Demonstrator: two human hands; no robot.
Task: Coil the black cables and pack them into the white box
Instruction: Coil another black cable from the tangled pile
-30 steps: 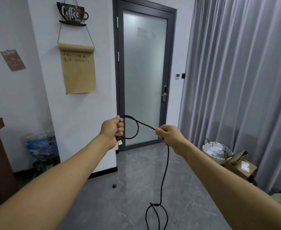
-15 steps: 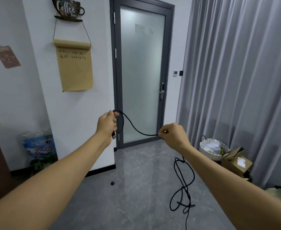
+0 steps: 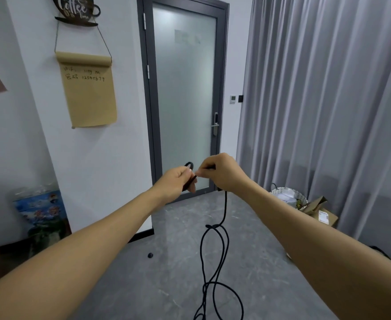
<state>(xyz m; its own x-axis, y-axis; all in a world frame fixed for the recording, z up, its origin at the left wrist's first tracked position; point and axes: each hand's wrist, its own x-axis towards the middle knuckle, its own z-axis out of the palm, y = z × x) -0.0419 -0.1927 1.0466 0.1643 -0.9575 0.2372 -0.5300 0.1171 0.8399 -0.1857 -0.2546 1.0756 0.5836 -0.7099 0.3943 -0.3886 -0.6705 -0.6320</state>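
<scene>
A long black cable [image 3: 224, 211] hangs from my two hands, held out at chest height in front of the glass door. My left hand [image 3: 178, 181] grips a small loop of it; the top of the loop pokes out above my fingers. My right hand [image 3: 222, 173] pinches the cable right beside the left hand, nearly touching it. From under my right hand the cable drops in tangled loops toward the grey floor and runs out of view at the bottom edge. No white box is in view.
A frosted glass door [image 3: 185, 100] stands straight ahead, with grey curtains [image 3: 328, 112] to the right. A white woven basket [image 3: 288, 198] and an open cardboard box [image 3: 321, 213] sit by the curtains. A small black object [image 3: 150, 255] lies on the floor. A colourful bag [image 3: 39, 211] leans against the left wall.
My right hand has moved left and up to meet my left hand, closing the gap between them. The stretch of cable between the hands is gone and the hanging loops have swung.
</scene>
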